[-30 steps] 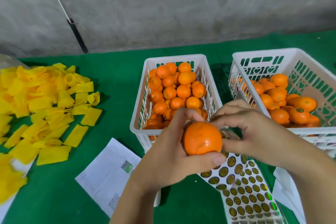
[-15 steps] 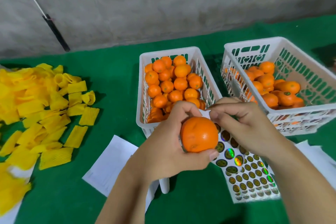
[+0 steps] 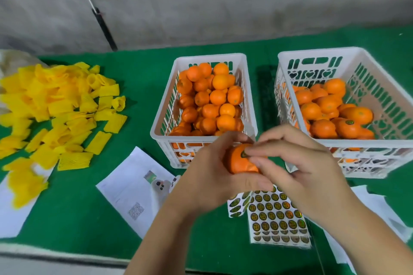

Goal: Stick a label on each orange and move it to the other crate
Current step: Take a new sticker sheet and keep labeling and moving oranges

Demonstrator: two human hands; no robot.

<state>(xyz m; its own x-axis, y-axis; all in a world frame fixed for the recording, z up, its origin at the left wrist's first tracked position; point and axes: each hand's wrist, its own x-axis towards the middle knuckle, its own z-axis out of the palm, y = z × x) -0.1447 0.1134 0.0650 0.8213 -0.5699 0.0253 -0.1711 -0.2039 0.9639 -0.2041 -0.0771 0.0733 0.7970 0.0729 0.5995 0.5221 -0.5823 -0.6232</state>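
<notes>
While left hand [image 3: 207,176] cups the orange [image 3: 240,162], right hand [image 3: 297,163] fingertips should press the label [image 3: 243,154] flat, smoothing its edges, before dropping it in the right crate [image 3: 312,53].

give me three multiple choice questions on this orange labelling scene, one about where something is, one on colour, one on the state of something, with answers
1. Where does the sticker sheet lie?
A. inside the right crate
B. on the green table cover, near the person, below the hands
C. on the yellow foam sleeves

2. What colour are the foam sleeves piled at the left?
A. yellow
B. white
C. blue

3. What is the state of the held orange?
A. lying unlabelled in the left crate
B. resting on the table, untouched
C. gripped by the left hand, with a label on it under the right hand fingers

Answers: 1 B, the sheet lies flat on the cover in front of both crates. 2 A, the whole pile is yellow. 3 C, a dark round label shows on the orange at the right fingertips.
</notes>
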